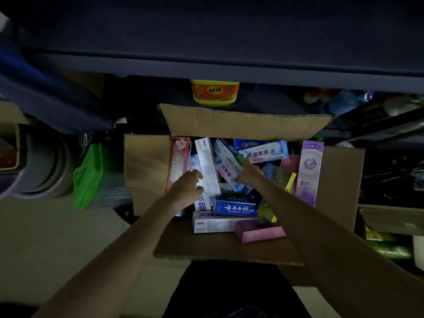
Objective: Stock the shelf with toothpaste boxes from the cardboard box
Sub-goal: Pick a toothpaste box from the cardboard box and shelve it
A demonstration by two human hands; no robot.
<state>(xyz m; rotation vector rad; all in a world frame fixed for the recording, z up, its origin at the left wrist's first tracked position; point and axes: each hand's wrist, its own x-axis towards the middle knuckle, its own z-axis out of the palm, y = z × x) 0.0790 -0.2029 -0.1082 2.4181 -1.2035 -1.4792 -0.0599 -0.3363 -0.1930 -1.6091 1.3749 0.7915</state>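
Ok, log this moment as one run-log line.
stage: reaching into cardboard box | left hand: on white toothpaste box | right hand: on blue-white toothpaste box | lifted: nothing yet

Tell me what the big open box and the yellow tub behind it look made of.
Cardboard box: brown corrugated board, matte; fluting shows along the far flap's cut edge. Yellow tub: probably plastic, smooth with a slight sheen and a printed orange label; dim light leaves this uncertain.

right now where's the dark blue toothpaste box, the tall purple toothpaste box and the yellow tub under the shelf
dark blue toothpaste box (237, 205), head view, middle of its lettered front face
tall purple toothpaste box (309, 173), head view, centre of its front panel
yellow tub (215, 92), head view, orange label on its side
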